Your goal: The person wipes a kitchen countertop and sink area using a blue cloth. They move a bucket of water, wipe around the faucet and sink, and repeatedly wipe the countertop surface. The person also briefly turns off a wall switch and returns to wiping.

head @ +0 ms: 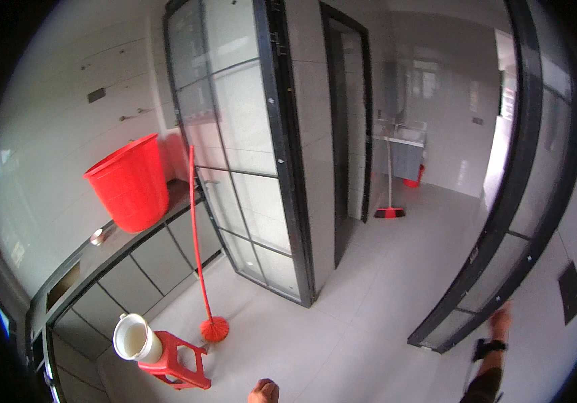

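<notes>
At the bottom edge my left hand shows curled fingers, partly cut off by the frame; whether anything is in it cannot be seen. My right hand, with a dark band on its wrist, is blurred close to the lower edge of a black-framed glass door panel. Contact with the panel is unclear. Left of my left hand stands a red plastic stool. A cream pail with cloudy liquid in it rests on the stool. Behind the stool, a long-handled red brush leans upright against the counter.
A large red bucket sits on the counter beside a small metal bowl. Another framed glass door stands by the counter. Through the doorway are a push broom, a washbasin cabinet and a small red bucket.
</notes>
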`<state>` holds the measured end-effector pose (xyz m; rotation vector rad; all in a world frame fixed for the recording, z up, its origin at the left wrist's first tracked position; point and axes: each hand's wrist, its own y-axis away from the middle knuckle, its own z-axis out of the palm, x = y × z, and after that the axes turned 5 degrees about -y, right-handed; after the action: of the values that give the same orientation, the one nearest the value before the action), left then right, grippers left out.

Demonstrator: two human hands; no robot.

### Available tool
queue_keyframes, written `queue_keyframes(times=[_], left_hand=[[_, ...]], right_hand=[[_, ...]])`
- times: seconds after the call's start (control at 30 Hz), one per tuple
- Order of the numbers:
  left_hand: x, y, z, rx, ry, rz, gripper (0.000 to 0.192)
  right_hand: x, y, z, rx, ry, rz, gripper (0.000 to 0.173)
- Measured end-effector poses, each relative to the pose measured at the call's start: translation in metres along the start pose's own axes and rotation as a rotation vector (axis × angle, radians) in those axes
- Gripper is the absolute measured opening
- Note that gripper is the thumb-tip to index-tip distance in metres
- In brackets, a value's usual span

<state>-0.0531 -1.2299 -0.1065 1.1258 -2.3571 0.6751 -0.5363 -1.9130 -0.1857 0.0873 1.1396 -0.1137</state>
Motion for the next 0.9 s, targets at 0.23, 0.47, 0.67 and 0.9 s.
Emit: queue_keyframes(times=[0.23, 0.47, 0.67, 0.9], left_hand=[[0.008, 0.049, -0.062, 0.156, -0.033, -0.185, 0.021], [-0.029, 0.169, -0.153, 0.407, -0.413, -0.499, 0.028], [-0.034, 0.319, -0.181, 0.862, -0.399, -0.91, 0.013], [-0.099, 0.442, -0.242, 0.927, -0.502, -1.159, 0.011]], right_hand=[[0.309, 0.294, 0.103, -1.753, 1.418, -0.62, 0.016], [0.327, 0.564, 0.28, -1.893, 1.216, -0.081, 0.014], [0.281, 0.658, 0.34, -2.12, 1.38, 0.236, 0.015], [0.253, 0.859, 0.343, -2.618, 1.365, -0.142, 0.029]])
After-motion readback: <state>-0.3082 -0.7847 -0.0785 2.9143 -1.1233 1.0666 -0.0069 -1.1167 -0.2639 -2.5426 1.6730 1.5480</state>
